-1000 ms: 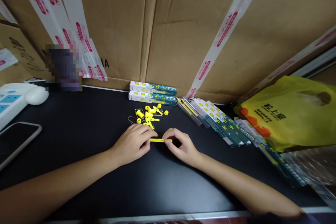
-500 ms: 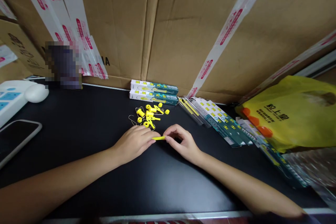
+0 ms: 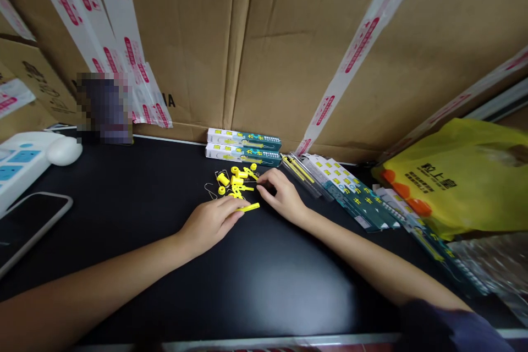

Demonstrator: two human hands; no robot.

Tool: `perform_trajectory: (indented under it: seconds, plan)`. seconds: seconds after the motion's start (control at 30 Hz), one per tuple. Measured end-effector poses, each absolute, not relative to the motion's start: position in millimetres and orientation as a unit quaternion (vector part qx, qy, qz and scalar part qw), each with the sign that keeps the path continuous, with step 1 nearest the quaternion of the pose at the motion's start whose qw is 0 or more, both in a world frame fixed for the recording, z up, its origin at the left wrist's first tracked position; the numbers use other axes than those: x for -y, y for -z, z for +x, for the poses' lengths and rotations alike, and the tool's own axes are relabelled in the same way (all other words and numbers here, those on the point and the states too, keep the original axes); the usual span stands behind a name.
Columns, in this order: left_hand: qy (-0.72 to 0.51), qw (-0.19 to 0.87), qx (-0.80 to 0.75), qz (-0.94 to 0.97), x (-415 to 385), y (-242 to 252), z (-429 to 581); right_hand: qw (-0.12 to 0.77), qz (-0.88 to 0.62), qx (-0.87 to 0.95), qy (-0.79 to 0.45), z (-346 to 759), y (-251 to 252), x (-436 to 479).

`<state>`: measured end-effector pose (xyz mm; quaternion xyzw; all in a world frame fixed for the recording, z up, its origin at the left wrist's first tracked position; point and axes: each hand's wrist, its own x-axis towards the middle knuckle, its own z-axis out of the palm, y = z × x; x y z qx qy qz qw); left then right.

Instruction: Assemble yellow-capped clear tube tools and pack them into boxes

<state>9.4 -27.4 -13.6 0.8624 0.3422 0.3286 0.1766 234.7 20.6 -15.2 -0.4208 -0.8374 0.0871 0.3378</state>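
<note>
My left hand [image 3: 216,224] is closed, pinching a slim yellow plastic piece [image 3: 251,208] whose free end points right. Just beyond it lies a small pile of yellow plastic parts [image 3: 237,181], some like spools or rings, mixed with bent metal wire hooks [image 3: 210,191]. My right hand [image 3: 281,193] has thumb and forefinger brought together at the right edge of this pile, beside a thin metal wire. What is between those fingertips is too small to make out.
Two printed boxes [image 3: 243,155] lie behind the pile. To the right are clear tubes [image 3: 303,173], more printed boxes [image 3: 350,198] and a yellow plastic bag [image 3: 466,176]. A phone [image 3: 31,231] and a white power strip [image 3: 25,159] are at left. Cardboard [image 3: 190,38] walls the back.
My right hand has left the yellow piece and moved up to the pile's right edge. The left hand keeps the piece, now tilted up to the right.
</note>
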Motion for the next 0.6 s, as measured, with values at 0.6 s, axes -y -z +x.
perform_trajectory:
  seconds: [0.6]
  plan:
    - [-0.329,0.186,-0.345,0.859,26.2,11.8,10.4,0.341,-0.418,0.840,-0.055,229.2,15.8,-34.4]
